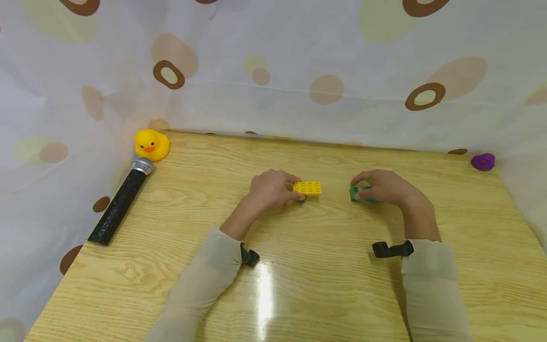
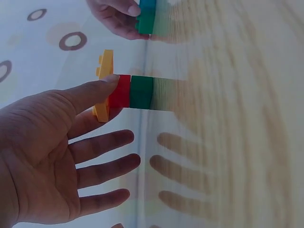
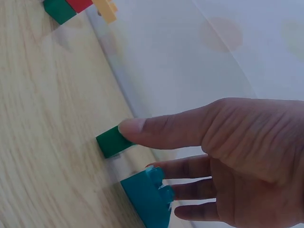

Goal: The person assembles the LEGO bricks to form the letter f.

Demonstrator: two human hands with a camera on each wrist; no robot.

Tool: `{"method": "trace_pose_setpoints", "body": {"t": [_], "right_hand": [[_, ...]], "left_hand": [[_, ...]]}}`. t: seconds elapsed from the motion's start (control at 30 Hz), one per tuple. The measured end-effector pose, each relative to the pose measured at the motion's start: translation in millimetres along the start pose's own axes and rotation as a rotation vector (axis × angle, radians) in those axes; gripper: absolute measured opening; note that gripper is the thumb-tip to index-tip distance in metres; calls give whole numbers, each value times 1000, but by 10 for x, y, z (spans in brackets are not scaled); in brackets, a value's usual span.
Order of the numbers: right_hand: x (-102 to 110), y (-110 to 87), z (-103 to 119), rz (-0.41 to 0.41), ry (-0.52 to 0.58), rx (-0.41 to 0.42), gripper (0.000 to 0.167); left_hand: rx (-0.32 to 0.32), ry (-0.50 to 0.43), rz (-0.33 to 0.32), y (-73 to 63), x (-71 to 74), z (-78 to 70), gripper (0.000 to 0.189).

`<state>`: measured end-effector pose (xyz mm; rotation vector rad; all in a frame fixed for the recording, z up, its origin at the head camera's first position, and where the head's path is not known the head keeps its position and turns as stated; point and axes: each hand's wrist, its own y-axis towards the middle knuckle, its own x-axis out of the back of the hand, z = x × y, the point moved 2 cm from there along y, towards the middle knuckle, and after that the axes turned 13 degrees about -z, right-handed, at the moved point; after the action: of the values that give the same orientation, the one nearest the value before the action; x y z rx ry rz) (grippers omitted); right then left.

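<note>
My left hand (image 1: pixel 272 189) pinches a toy brick stack between thumb and index finger, its other fingers spread straight. The stack has a yellow eight-stud brick (image 1: pixel 306 188) on top, a red brick (image 2: pixel 119 91) in the middle and a green brick (image 2: pixel 142 92) at the bottom, on the table. To the right, my right hand (image 1: pixel 386 186) holds a small green brick (image 3: pixel 114 141) low at the table; the thumb lies on it, and the index finger is mostly hidden in the right wrist view. A teal brick (image 3: pixel 148 197) with studs sits beside it, below the other fingers.
At the table's left edge lies a black microphone (image 1: pixel 121 204) with a silver head, touching or close to a yellow rubber duck (image 1: pixel 152 145). A small purple toy (image 1: pixel 483 162) stands at the far right corner. A patterned curtain (image 1: pixel 273 71) borders the wooden table (image 1: pixel 320 285).
</note>
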<state>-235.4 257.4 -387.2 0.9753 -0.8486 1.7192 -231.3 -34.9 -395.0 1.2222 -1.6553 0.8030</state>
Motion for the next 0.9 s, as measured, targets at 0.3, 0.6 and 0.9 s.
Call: {"method": "trace_pose_setpoints", "body": {"t": [0.3,0.6,0.9], "right_hand": [[-46,34,-7,-22,13,27,37],[-35,25,34,-44,4,-5,39],[32,5,157,-171,70,-20,46]], "left_hand": [[-8,14,-4,-7,0,-16,55],[-23,44,-10,-16,-2,-48,54],[-29,28,-29,-19,-17,-49,52]]}}
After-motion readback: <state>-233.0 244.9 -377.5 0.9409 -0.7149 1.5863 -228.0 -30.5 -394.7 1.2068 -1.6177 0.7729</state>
